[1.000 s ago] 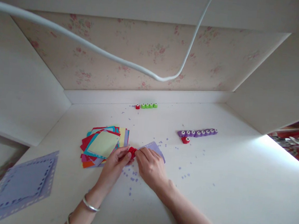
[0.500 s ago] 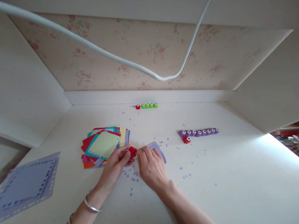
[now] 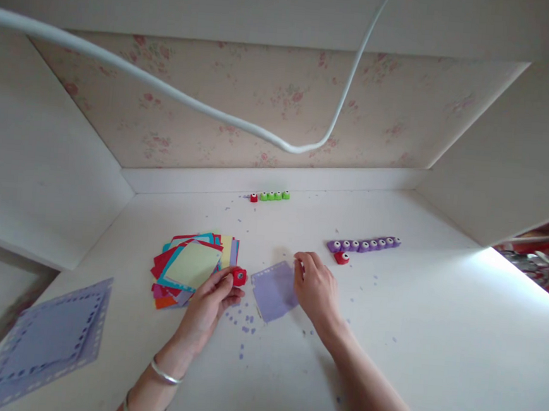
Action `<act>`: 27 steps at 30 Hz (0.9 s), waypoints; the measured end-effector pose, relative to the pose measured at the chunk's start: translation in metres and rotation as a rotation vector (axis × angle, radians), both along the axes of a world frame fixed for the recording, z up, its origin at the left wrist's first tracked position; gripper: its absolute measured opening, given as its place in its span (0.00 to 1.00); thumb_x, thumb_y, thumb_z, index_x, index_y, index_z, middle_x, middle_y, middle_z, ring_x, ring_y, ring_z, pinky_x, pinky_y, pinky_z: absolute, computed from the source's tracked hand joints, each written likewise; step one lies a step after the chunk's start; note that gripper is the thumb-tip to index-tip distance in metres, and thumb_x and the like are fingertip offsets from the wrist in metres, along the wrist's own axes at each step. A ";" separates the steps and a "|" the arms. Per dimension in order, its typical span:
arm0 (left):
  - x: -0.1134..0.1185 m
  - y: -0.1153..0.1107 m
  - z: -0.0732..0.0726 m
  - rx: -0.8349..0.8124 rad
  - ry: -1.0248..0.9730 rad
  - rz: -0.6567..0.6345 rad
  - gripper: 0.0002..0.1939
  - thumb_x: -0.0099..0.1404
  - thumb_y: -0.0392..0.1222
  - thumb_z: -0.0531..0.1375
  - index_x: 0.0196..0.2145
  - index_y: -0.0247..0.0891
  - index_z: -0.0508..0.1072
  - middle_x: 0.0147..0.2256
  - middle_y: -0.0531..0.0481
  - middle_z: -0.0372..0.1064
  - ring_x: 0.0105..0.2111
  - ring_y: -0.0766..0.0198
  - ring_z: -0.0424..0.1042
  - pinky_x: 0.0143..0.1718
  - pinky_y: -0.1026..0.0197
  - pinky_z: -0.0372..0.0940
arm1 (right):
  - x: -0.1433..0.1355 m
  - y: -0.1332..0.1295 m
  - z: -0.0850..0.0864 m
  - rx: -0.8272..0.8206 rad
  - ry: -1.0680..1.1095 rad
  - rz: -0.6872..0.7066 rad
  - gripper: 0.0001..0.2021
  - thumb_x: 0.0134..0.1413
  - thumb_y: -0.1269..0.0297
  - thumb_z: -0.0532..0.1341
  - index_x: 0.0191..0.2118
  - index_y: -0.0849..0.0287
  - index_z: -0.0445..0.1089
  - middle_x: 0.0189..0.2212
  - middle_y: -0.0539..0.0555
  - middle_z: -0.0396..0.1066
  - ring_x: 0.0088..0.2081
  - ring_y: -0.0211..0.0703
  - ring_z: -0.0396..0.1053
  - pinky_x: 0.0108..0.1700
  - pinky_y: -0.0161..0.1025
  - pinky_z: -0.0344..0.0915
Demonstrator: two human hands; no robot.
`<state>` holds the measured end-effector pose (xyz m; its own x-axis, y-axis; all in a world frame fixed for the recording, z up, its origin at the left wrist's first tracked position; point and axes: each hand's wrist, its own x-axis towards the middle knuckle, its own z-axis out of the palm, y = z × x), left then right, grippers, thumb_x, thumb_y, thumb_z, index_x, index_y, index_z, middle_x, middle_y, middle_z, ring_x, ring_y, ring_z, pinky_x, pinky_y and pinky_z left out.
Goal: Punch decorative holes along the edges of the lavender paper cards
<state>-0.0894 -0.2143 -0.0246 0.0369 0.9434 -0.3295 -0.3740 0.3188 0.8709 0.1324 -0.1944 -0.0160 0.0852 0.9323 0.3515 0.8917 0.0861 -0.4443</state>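
My left hand [image 3: 212, 299] is closed around a small red craft punch [image 3: 239, 277], with its underside turned toward me. To its right lies a square of purple paper [image 3: 274, 292], which has a row of small cut-outs along its far edge. My right hand [image 3: 316, 289] is at that sheet's right edge, thumb and fingers drawn together in a pinch. Whatever is between those fingertips is too small to make out. Tiny purple paper bits [image 3: 246, 320] are scattered between and below the hands.
A stack of coloured paper [image 3: 188, 265] lies behind my left hand. Purple sheets with punched borders [image 3: 50, 340] rest at far left. Purple punches [image 3: 364, 245] form a row at right, a red one [image 3: 341, 258] before them. Green punches [image 3: 275, 196] stand at back. A white cable [image 3: 243, 125] hangs in front.
My right hand has moved right, away from the red punch, uncovering the purple paper. My left hand still holds the punch, now turned slightly and a little further left.
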 end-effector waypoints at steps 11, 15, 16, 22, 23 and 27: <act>0.019 -0.024 0.000 0.489 0.775 -0.020 0.19 0.60 0.47 0.64 0.48 0.41 0.70 0.42 0.45 0.73 0.37 0.59 0.74 0.37 0.60 0.70 | -0.023 -0.049 0.030 -0.128 0.524 0.373 0.11 0.61 0.63 0.57 0.48 0.55 0.68 0.42 0.54 0.73 0.40 0.40 0.71 0.42 0.37 0.68; 0.025 -0.033 -0.004 0.658 0.858 -0.141 0.18 0.61 0.44 0.62 0.49 0.44 0.70 0.42 0.47 0.73 0.35 0.59 0.73 0.35 0.59 0.70 | -0.014 -0.055 0.041 -0.119 0.451 0.630 0.20 0.57 0.66 0.61 0.55 0.56 0.65 0.50 0.56 0.70 0.51 0.44 0.67 0.53 0.42 0.64; 0.025 -0.034 -0.004 0.704 0.873 -0.151 0.18 0.61 0.43 0.63 0.49 0.45 0.71 0.41 0.47 0.73 0.34 0.59 0.73 0.37 0.59 0.70 | -0.011 -0.055 0.041 -0.123 0.433 0.644 0.18 0.57 0.67 0.61 0.54 0.56 0.66 0.48 0.56 0.72 0.50 0.44 0.68 0.52 0.42 0.65; 0.030 -0.037 -0.007 0.925 0.967 -0.182 0.21 0.61 0.41 0.64 0.52 0.45 0.68 0.38 0.48 0.73 0.35 0.60 0.73 0.41 0.60 0.69 | 0.005 -0.057 0.036 -0.166 0.442 0.627 0.13 0.59 0.63 0.61 0.49 0.54 0.72 0.43 0.54 0.75 0.43 0.42 0.73 0.45 0.40 0.71; 0.030 -0.037 -0.008 0.921 0.986 -0.187 0.21 0.61 0.41 0.64 0.52 0.45 0.67 0.38 0.47 0.73 0.35 0.60 0.73 0.40 0.60 0.69 | 0.010 -0.056 0.035 -0.159 0.444 0.608 0.11 0.60 0.63 0.60 0.48 0.53 0.72 0.43 0.54 0.75 0.43 0.42 0.73 0.44 0.40 0.71; 0.028 -0.036 -0.010 0.894 1.053 -0.222 0.18 0.64 0.43 0.60 0.52 0.44 0.67 0.44 0.45 0.72 0.41 0.57 0.73 0.44 0.57 0.69 | 0.054 -0.049 0.029 -0.117 0.396 0.425 0.10 0.60 0.62 0.59 0.45 0.54 0.74 0.44 0.54 0.75 0.45 0.43 0.73 0.45 0.41 0.72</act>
<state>-0.0615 -0.2507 -0.0342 0.3259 0.8536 0.4064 0.5589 -0.5207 0.6454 0.1861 -0.2436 0.0132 -0.2007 0.9440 0.2620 0.5539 0.3300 -0.7644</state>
